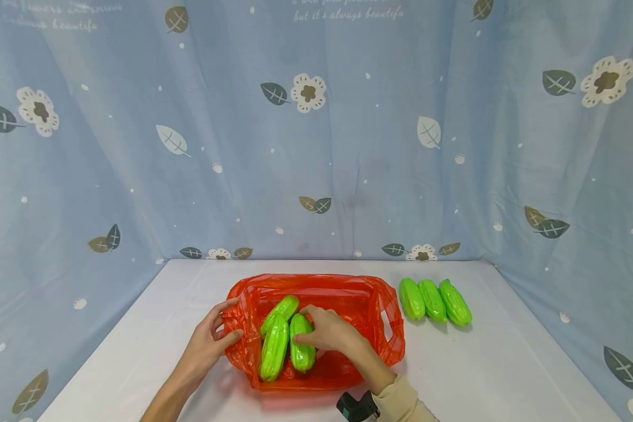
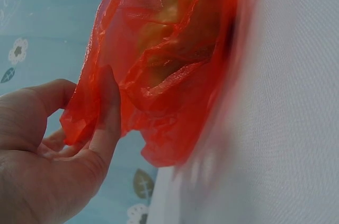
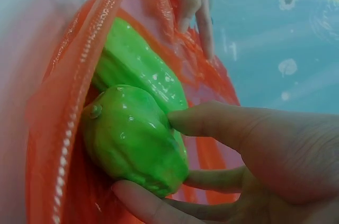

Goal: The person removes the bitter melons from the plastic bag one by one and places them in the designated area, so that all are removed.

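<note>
A red plastic bag [image 1: 343, 384] lies spread open on the white table, its mouth facing up. Inside its left half are three glossy, ridged green cucumbers. My right hand [image 1: 331, 331] reaches into the bag and grips the rightmost cucumber [image 1: 302, 346], thumb on one side and fingers on the other; the right wrist view shows its stubby stem end. Beside it lie a long cucumber [image 1: 274, 349] and a partly covered cucumber [image 1: 283, 309]. At the bag's left edge, my left hand [image 1: 206, 340] pinches the thin plastic between thumb and fingers, clearly seen in the left wrist view.
Three more green cucumbers [image 1: 435, 302] lie side by side on the table, right of the bag. A handle hole [image 1: 386, 325] shows in the bag's right side. Blue patterned curtains [image 1: 348, 146] enclose the white table [image 1: 506, 363] at the back and both sides.
</note>
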Action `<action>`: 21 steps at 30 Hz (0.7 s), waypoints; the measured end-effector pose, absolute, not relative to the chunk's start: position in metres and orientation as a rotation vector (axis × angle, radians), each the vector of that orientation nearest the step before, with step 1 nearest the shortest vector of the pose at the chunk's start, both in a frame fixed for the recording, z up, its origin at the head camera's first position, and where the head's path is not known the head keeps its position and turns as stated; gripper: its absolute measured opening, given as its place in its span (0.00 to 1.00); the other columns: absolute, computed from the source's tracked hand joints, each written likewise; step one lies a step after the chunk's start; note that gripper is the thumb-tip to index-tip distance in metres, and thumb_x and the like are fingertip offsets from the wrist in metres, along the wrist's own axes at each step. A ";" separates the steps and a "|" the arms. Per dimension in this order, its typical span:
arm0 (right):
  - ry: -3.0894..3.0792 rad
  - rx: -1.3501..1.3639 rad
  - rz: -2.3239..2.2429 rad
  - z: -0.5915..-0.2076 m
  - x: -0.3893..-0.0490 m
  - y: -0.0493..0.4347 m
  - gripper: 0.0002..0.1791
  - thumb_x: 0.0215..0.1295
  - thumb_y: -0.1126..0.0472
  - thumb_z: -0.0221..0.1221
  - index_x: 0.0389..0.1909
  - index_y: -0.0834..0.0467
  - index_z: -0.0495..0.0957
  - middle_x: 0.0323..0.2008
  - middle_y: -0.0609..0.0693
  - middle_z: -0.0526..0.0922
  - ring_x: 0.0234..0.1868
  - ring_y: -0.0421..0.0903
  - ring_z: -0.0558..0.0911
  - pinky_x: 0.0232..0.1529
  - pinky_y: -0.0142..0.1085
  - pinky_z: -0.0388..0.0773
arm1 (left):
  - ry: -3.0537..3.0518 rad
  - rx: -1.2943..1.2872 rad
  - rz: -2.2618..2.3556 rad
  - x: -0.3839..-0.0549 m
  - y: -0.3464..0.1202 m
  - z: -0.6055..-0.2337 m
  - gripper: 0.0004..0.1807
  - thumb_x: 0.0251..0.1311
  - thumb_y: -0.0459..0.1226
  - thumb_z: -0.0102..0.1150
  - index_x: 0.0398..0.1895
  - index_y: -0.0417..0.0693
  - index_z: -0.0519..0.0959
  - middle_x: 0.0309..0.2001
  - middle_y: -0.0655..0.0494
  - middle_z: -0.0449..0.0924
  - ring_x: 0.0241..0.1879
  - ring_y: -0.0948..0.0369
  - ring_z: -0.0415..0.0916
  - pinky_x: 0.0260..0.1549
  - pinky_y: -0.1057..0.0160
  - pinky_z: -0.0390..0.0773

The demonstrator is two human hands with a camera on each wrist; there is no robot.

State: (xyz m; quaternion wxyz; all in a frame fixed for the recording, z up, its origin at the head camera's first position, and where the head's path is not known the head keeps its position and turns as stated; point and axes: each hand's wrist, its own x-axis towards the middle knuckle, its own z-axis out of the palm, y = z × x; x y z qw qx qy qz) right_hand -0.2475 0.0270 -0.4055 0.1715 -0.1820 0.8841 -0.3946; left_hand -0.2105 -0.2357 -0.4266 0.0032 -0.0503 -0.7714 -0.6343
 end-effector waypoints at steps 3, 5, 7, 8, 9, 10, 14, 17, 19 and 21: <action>2.520 -0.522 -1.112 -0.404 -0.247 0.030 0.35 0.52 0.51 0.64 0.59 0.58 0.65 0.36 0.50 0.77 0.21 0.43 0.80 0.23 0.38 0.80 | -2.414 -0.168 -1.991 -0.211 -0.236 -0.427 0.34 0.55 0.34 0.59 0.64 0.57 0.58 0.60 0.45 0.66 0.48 0.56 0.76 0.38 0.61 0.81; 2.531 -0.520 -1.109 -0.402 -0.247 0.033 0.35 0.51 0.50 0.64 0.59 0.57 0.65 0.37 0.50 0.78 0.20 0.44 0.80 0.23 0.38 0.79 | -2.413 -0.171 -1.995 -0.210 -0.236 -0.427 0.34 0.55 0.35 0.59 0.64 0.57 0.58 0.60 0.45 0.66 0.48 0.56 0.76 0.38 0.61 0.81; 2.540 -0.519 -1.108 -0.401 -0.247 0.035 0.35 0.51 0.50 0.64 0.59 0.57 0.65 0.38 0.51 0.78 0.20 0.46 0.81 0.23 0.38 0.79 | -2.412 -0.176 -1.995 -0.211 -0.236 -0.428 0.34 0.55 0.35 0.59 0.65 0.57 0.58 0.60 0.45 0.65 0.48 0.56 0.76 0.38 0.61 0.81; 2.545 -0.518 -1.105 -0.400 -0.247 0.037 0.35 0.51 0.50 0.64 0.59 0.57 0.65 0.38 0.52 0.78 0.20 0.46 0.81 0.23 0.38 0.79 | -2.415 -0.178 -1.994 -0.211 -0.236 -0.428 0.34 0.55 0.35 0.59 0.65 0.57 0.58 0.61 0.45 0.65 0.49 0.56 0.76 0.39 0.61 0.81; 2.549 -0.515 -1.103 -0.400 -0.247 0.038 0.35 0.51 0.50 0.64 0.60 0.57 0.65 0.38 0.52 0.77 0.20 0.46 0.81 0.23 0.38 0.79 | -2.415 -0.179 -1.994 -0.211 -0.236 -0.428 0.34 0.55 0.35 0.59 0.65 0.58 0.58 0.61 0.45 0.65 0.49 0.56 0.76 0.39 0.61 0.81; 2.549 -0.516 -1.105 -0.399 -0.247 0.039 0.35 0.51 0.50 0.64 0.60 0.57 0.65 0.38 0.52 0.77 0.20 0.46 0.81 0.23 0.38 0.80 | -2.417 -0.178 -1.992 -0.211 -0.236 -0.428 0.34 0.55 0.35 0.59 0.65 0.58 0.58 0.61 0.45 0.65 0.49 0.56 0.76 0.39 0.61 0.81; 2.553 -0.508 -1.107 -0.396 -0.248 0.044 0.36 0.51 0.51 0.64 0.60 0.57 0.64 0.38 0.52 0.76 0.21 0.44 0.80 0.24 0.39 0.80 | -2.420 -0.170 -1.992 -0.212 -0.236 -0.428 0.34 0.55 0.35 0.59 0.65 0.58 0.58 0.61 0.45 0.65 0.49 0.56 0.76 0.39 0.61 0.81; 2.565 -0.506 -1.104 -0.394 -0.248 0.049 0.36 0.51 0.50 0.64 0.60 0.57 0.64 0.39 0.52 0.76 0.22 0.43 0.80 0.25 0.39 0.80 | -2.420 -0.164 -1.995 -0.212 -0.236 -0.428 0.34 0.55 0.35 0.59 0.64 0.58 0.58 0.60 0.44 0.65 0.49 0.55 0.76 0.39 0.60 0.81; 2.581 -0.514 -1.091 -0.392 -0.248 0.052 0.36 0.51 0.49 0.64 0.59 0.57 0.64 0.40 0.52 0.76 0.23 0.42 0.79 0.24 0.37 0.80 | -2.419 -0.164 -1.998 -0.212 -0.236 -0.428 0.34 0.55 0.35 0.59 0.64 0.58 0.58 0.60 0.44 0.65 0.49 0.56 0.76 0.38 0.60 0.81; 2.591 -0.512 -1.088 -0.389 -0.248 0.055 0.36 0.51 0.48 0.64 0.59 0.56 0.64 0.40 0.53 0.77 0.23 0.43 0.80 0.25 0.36 0.80 | -2.419 -0.164 -1.997 -0.211 -0.236 -0.427 0.34 0.55 0.35 0.59 0.64 0.58 0.58 0.60 0.44 0.66 0.48 0.56 0.76 0.38 0.60 0.81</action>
